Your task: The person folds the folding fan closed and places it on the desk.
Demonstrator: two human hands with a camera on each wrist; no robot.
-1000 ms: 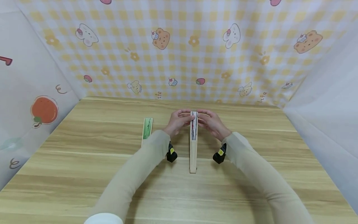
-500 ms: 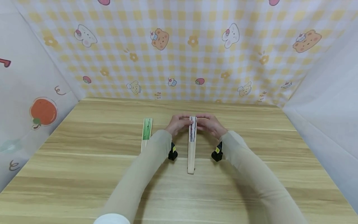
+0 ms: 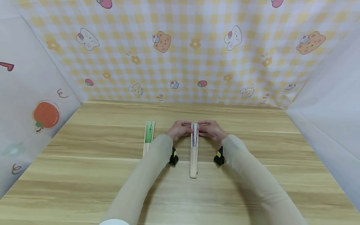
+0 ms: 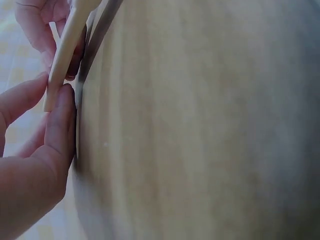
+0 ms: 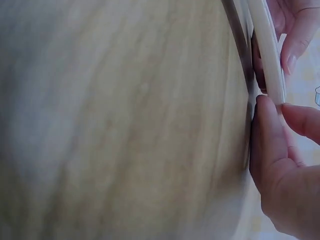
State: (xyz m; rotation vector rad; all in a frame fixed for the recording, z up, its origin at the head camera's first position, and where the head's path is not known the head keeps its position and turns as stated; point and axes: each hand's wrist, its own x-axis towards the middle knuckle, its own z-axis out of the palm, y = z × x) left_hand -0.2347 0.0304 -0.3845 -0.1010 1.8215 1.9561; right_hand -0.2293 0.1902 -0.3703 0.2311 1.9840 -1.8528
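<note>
A folded hand fan (image 3: 194, 150) with pale wooden ribs and a white-and-purple patterned end points away from me at the middle of the table. My left hand (image 3: 180, 130) pinches its far end from the left side, thumb on top. From the right side, my right hand (image 3: 212, 130) pinches the same end. Close up in the left wrist view, the fan's pale edge (image 4: 65, 52) runs between thumb and fingers, low over the table. The right wrist view has the fan (image 5: 267, 55) in the fingertips too.
A second folded fan (image 3: 149, 132), with a green end, lies to the left, its near part hidden by my left sleeve (image 3: 149, 168). Beyond the wooden table (image 3: 253, 187) hangs a yellow checked cloth (image 3: 180, 62). White cloth walls (image 3: 332, 103) stand at both sides.
The fan's far end has come down and slightly nearer to me, with both hands following it. Its near end has barely shifted, and the green fan stays where it was.
</note>
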